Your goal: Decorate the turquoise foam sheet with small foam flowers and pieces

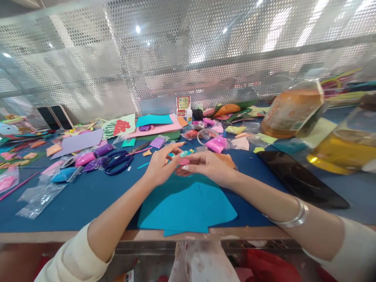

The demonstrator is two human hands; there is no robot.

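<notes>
Left hand (161,166) and right hand (209,167) are pinching a small pink lump (184,161) between their fingertips (above turquoise paper (188,205)).

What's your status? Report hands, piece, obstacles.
Left hand and right hand together at small pink piece; exact grip unclear. Blue paper beneath. Black phone off right, apart from both hands.

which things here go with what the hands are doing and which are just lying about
Seem to belong:
- small pink piece, at the fingertips of the left hand and right hand
- perhaps the turquoise sheets below the hands

Seem just lying about:
- dark phone
- bottle of orange liquid
- blue-handled scissors
- clear bag
</notes>
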